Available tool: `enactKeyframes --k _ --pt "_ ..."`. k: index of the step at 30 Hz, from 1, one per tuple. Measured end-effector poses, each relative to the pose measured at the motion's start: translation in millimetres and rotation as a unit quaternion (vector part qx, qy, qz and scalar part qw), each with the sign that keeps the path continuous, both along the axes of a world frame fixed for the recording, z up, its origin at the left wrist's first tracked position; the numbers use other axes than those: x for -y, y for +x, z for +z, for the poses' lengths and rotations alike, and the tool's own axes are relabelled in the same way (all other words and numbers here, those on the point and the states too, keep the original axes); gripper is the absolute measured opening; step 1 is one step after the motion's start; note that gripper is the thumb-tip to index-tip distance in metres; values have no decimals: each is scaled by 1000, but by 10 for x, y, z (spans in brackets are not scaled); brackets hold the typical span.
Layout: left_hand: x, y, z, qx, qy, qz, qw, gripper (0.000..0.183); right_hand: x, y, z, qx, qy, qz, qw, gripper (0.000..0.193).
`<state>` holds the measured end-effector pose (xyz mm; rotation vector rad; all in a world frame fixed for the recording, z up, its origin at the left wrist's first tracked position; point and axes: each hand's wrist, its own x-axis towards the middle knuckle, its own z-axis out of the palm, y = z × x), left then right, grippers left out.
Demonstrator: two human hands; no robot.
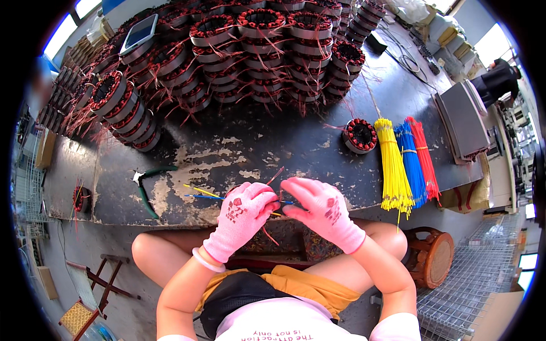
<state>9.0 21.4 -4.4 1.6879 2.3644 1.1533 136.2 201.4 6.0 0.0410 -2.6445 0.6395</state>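
Both hands wear pink gloves and meet at the table's front edge. My left hand (245, 213) is closed, with a thin yellow sleeve (199, 189) and a blue sleeve (202, 196) sticking out to its left. My right hand (318, 209) is closed beside it, its fingers bent toward the left fingertips. A short blue piece (288, 203) shows between the hands, touching the right fingers; what those fingers pinch is hidden. Thin reddish wires (275, 176) poke out above and below the hands. Whatever lies beneath the left hand is mostly covered.
Stacks of wound stator rings (261, 57) fill the table's back. One stator (359, 136) stands alone near yellow (393, 165), blue (410, 165) and red (424, 159) sleeve bundles. Green-handled pliers (149, 190) lie left; another stator (81, 199) sits at the left edge. A wooden stool (435, 258) stands right.
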Motion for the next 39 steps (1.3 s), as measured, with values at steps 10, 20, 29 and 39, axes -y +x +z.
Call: enactKeyframes --k 10,20,29,39 --pt "-19 -27 -2 11 -15 -15 1000 15 -121 -101 -175 63 45 72 994 29" --pt "-20 -38 -24 18 -14 -14 1000 14 -102 -60 66 64 7 40 997 21" --pt "-45 -42 -24 13 -10 -27 999 16 -67 -166 -102 344 -522 -94 775 20" --pt "-48 -42 -2 25 -18 -39 999 19 -23 4 -103 241 -355 -30 903 24"
